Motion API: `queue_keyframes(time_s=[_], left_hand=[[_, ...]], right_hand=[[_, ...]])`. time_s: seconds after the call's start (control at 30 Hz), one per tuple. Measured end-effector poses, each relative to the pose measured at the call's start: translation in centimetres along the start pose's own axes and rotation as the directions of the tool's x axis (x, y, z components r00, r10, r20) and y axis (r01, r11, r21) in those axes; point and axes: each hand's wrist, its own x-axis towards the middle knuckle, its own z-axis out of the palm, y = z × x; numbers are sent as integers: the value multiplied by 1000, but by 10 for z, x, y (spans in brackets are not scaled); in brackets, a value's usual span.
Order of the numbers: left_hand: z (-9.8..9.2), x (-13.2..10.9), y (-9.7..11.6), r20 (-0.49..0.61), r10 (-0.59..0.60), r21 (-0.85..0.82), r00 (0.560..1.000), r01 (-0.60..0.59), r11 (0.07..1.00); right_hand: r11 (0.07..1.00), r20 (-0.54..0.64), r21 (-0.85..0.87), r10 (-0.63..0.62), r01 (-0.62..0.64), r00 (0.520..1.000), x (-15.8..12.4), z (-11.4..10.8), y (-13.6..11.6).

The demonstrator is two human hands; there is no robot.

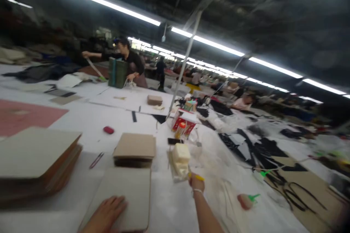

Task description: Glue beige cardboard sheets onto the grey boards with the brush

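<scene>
My left hand (108, 209) lies flat on a grey-beige rectangular board (133, 189) close to me, its fingers stretched out. Just beyond it sits a short stack of tan boards (133, 145). My right hand (197, 183) is closed around a yellow-handled tool (201, 177); the tool's working end cannot be made out. That hand is right beside a cream plastic container (181, 154), whose near part lies low on the table. A taller stack of grey-topped boards (35, 153) stands at the left.
A red box (184, 122) stands by a slanting pole (186, 62). A dark red oval object (108, 130) and a pink loop (96, 160) lie on the white table. At right are a green-nozzled bottle (246, 201) and black scraps (268, 149). Across the table a person (133, 58) handles a green block.
</scene>
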Motion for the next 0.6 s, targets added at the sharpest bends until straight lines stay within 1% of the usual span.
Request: queue_keyframes(time_s=[0.03,0.07,0.1,0.13,0.17,0.2,0.23,0.27,0.3,0.33,0.37,0.4,0.43,0.47,0.5,0.53,0.6], left_hand=[[2,-9,-1,99,-45,-29,994,48,998],[3,-13,-4,213,-77,-62,974,92,994],[3,-13,-9,280,-94,-109,955,129,986],[2,-10,-14,304,-94,-160,948,148,976],[0,-4,-20,292,-102,-203,951,165,965],[-4,4,-26,252,-102,-231,962,162,959],[-8,13,-31,194,-102,-244,976,149,958],[-12,25,-36,128,-101,-241,987,129,962],[-16,37,-41,61,-95,-225,994,106,968],[-19,51,-46,5,-88,-201,996,87,976],[-21,65,-51,-33,-81,-172,996,74,982],[-21,79,-55,-51,-78,-141,996,70,987],[-21,93,-60,-49,-81,-111,995,76,991],[-20,105,-64,-32,-91,-84,995,88,993],[-19,116,-68,-5,-102,-62,995,101,993],[-17,125,-71,30,-114,-47,993,115,992],[-13,135,-76,99,-116,-46,988,121,992]], right_hand=[[996,39,60,69,-72,997,-14,16,5],[983,71,113,139,-146,988,-25,30,10],[965,98,151,199,-212,975,-32,41,16],[947,115,173,252,-269,961,-35,51,22],[914,109,224,321,-338,941,-33,58,26],[856,85,312,408,-413,909,-28,65,29],[777,57,415,498,-474,865,-21,71,29],[676,42,534,579,-508,814,-12,76,24],[559,57,654,636,-510,769,-2,82,15],[444,93,755,656,-483,749,8,87,0],[362,139,818,629,-447,765,18,94,-19],[294,198,860,560,-417,804,27,101,-44],[271,225,881,481,-388,847,35,109,-71],[291,256,876,397,-386,881,42,118,-99],[343,288,856,304,-386,908,48,128,-127],[420,327,821,209,-387,922,52,138,-154],[589,412,723,52,-361,910,56,160,-197]])
